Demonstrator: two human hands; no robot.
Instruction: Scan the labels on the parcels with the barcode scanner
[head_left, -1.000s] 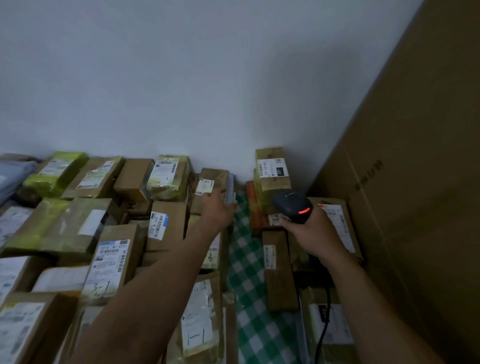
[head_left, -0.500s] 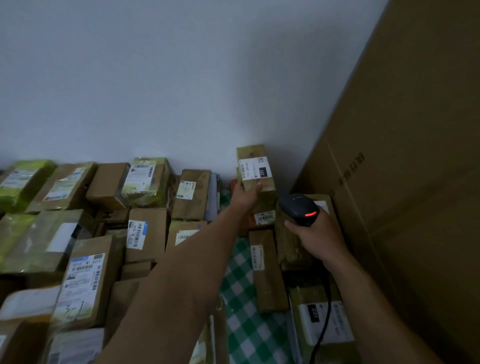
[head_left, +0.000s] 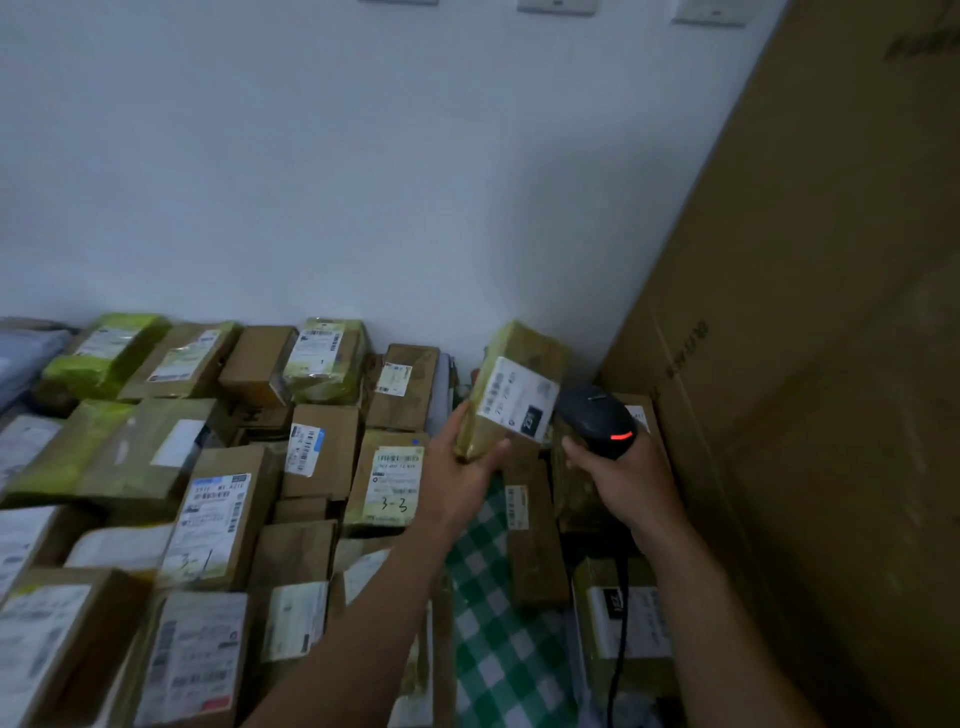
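A second ago my left hand (head_left: 460, 467) was over on a parcel in the back row. Now it has crossed to the corner and lifted the yellow-taped parcel (head_left: 524, 351) off the stack by the wall, tilting it so its white label (head_left: 511, 397) faces right. I judge this parcel is presented for its scan, though I cannot tell whether the label has been read yet. The left fingers (head_left: 500, 448) are curled round the parcel's lower end, thumb on the front edge just below the label. The barcode scanner (head_left: 595, 418) sits just beside the label's right edge, red light showing, with my right hand (head_left: 631, 486) wrapped tight round its handle above the green checked cloth (head_left: 488, 623).
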